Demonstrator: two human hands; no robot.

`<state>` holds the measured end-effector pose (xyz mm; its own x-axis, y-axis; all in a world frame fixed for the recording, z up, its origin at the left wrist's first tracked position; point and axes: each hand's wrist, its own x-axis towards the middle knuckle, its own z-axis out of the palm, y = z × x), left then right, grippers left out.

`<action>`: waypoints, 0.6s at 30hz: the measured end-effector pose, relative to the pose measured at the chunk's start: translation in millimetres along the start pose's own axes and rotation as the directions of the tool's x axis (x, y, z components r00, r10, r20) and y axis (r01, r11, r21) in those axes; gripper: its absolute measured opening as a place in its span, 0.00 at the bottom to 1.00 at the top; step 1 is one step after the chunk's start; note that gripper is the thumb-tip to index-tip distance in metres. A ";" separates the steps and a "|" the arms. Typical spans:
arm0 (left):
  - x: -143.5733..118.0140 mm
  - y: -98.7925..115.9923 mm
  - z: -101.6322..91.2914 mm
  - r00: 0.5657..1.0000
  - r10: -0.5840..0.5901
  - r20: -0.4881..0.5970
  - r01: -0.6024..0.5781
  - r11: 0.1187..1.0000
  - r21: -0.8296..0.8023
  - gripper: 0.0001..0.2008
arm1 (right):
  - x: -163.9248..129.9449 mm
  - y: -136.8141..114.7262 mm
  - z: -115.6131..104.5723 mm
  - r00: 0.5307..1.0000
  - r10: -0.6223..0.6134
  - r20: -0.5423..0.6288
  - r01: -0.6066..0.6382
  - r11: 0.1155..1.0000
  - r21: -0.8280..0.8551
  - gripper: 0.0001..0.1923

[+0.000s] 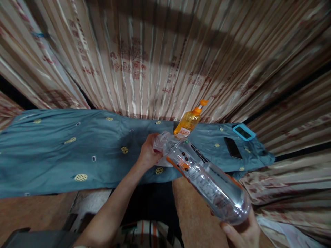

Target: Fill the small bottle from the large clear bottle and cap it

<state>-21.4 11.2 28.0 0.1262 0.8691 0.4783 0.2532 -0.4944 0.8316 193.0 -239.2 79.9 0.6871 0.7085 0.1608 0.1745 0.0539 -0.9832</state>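
Both hands grip the bottle (204,175): my left hand (150,153) pinches its cap end, my right hand (241,232) cups its base. It lies tilted over the surface (64,151), just before the orange dispenser (188,120). I brace the base firmly and twist only the cap.

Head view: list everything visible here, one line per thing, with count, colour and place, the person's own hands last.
Large clear plastic bottle: one, transparent with orange-and-white label, tilted on its side, held between both hands.
Orange pump bottle: one, orange, upright on the cloth by the curtain.
Blue patterned cloth: one, teal with yellow dots, covering the surface.
Black phone: one, flat on the cloth, right.
Blue-framed device: one, behind the phone.
Striped curtain: beige with red print, backdrop.
Left hand: at the bottle's neck.
Right hand: holding the bottle's base.
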 end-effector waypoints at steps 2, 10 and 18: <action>0.0 0.1 -0.1 1.000 0.003 -0.001 -0.003 1.000 0.009 0.27 | -0.2 -1.4 -0.1 1.000 0.012 0.001 -0.012 1.000 -0.002 0.59; 0.3 1.0 0.2 1.000 0.000 0.001 0.000 1.000 0.026 0.27 | 0.8 -5.5 0.6 0.998 0.056 0.011 -0.057 0.998 0.041 0.60; 0.0 -0.4 1.1 1.000 -0.013 0.001 0.012 1.000 0.017 0.28 | 0.1 -2.3 -1.9 0.999 0.051 0.009 -0.051 0.998 0.042 0.59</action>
<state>-20.5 11.4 27.4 0.1244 0.8753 0.4674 0.2711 -0.4831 0.8325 193.9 -240.6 82.4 0.6889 0.7166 0.1095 0.1087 0.0472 -0.9929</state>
